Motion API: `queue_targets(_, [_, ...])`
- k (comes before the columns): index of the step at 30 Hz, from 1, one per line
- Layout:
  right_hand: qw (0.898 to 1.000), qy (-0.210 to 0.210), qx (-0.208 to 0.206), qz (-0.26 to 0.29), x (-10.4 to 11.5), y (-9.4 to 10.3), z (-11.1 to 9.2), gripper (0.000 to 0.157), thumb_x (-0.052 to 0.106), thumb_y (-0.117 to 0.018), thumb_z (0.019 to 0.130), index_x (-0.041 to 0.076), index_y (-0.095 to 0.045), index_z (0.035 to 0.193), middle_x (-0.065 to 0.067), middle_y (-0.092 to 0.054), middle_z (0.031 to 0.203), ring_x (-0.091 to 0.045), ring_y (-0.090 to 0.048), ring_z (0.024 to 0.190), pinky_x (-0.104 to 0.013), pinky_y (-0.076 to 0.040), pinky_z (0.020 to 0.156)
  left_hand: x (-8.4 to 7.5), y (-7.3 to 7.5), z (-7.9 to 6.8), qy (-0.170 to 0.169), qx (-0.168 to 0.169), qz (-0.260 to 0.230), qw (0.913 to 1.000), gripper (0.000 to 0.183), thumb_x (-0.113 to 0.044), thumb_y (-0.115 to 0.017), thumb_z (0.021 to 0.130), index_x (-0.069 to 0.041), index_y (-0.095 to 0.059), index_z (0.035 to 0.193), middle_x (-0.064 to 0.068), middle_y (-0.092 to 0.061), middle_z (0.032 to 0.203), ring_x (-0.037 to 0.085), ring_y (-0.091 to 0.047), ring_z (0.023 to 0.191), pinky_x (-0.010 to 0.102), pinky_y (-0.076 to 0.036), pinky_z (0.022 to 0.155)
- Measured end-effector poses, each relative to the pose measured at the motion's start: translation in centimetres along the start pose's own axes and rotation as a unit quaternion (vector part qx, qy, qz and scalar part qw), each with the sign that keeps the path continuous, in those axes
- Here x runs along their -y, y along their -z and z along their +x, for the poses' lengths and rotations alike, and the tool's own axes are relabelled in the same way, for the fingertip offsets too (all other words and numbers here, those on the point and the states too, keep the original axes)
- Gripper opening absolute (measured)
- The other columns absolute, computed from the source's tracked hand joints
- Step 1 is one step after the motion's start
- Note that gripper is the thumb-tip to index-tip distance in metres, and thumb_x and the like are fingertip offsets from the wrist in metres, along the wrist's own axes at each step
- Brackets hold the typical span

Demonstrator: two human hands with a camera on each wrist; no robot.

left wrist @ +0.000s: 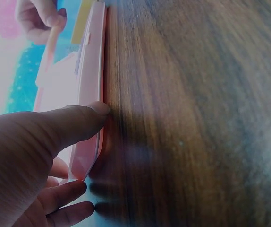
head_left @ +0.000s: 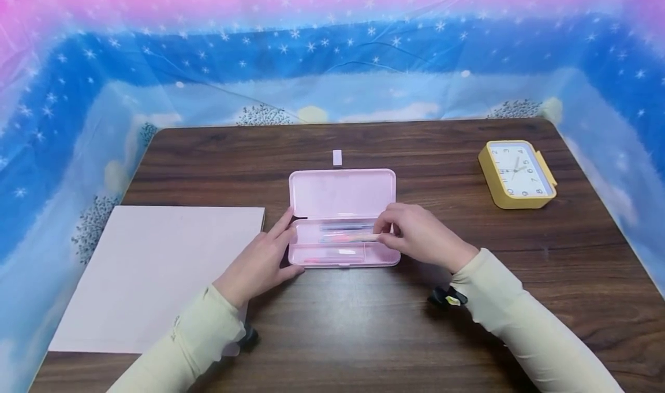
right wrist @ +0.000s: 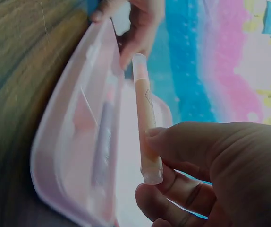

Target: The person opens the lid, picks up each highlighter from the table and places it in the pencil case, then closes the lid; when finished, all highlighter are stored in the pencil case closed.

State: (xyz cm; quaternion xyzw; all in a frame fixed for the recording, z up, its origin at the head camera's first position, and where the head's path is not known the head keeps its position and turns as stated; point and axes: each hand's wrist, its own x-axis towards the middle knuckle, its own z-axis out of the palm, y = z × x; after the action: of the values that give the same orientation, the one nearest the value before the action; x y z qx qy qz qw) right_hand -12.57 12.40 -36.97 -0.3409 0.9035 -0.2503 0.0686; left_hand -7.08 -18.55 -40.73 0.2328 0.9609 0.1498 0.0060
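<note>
A pink pencil case (head_left: 343, 194) lies with its lid folded back and several pens in its lower half. My left hand (head_left: 258, 262) holds the case at its left end, thumb along the front wall and fingers around the end, as the left wrist view shows. Between the thumb and fingers of my right hand (head_left: 418, 235) is a pinched peach-coloured marker (right wrist: 146, 116) with a translucent cap. That hand is over the right part of the case. In the right wrist view, a purple-grey pen (right wrist: 103, 142) lies inside the case.
Behind the case is a small pale pink block (head_left: 337, 157). A yellow alarm clock (head_left: 522, 171) lies at the back right of the wooden table (head_left: 353, 329). To the left rests a large pale board (head_left: 156, 272), partly under my left forearm. A patterned cloth (head_left: 322, 47) surrounds the table.
</note>
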Motion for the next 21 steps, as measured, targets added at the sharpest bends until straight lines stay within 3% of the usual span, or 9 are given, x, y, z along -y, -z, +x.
queue_targets(9, [1.0, 0.02, 0.011, -0.016, 1.6, -2.9, 1.9, 0.003, 0.016, -0.072, 0.088, 0.014, -0.071, 0.086, 0.005, -0.061, 0.08, -0.009, -0.054, 0.072, -0.026, -0.049, 0.068, -0.1, 0.1, 0.1, 0.002, 0.007, -0.011, 0.9999, 0.063, -0.037, -0.082, 0.08, 0.001, -0.059, 0.125, 0.024, -0.027, 0.159, 0.035, -0.068, 0.096, 0.047, -0.054, 0.089])
queue_targets(21, [0.997, 0.036, -0.007, -0.069, 3.0, -4.9, 2.1, 0.004, 0.017, -0.071, 0.087, 0.019, -0.07, 0.084, 0.008, -0.06, 0.078, -0.007, -0.054, 0.07, -0.027, -0.047, 0.069, -0.2, 0.2, 0.1, 0.019, 0.022, -0.013, 0.9995, 0.063, -0.036, -0.082, 0.08, -0.001, -0.058, 0.127, 0.023, -0.026, 0.16, 0.034, -0.068, 0.099, 0.048, -0.054, 0.091])
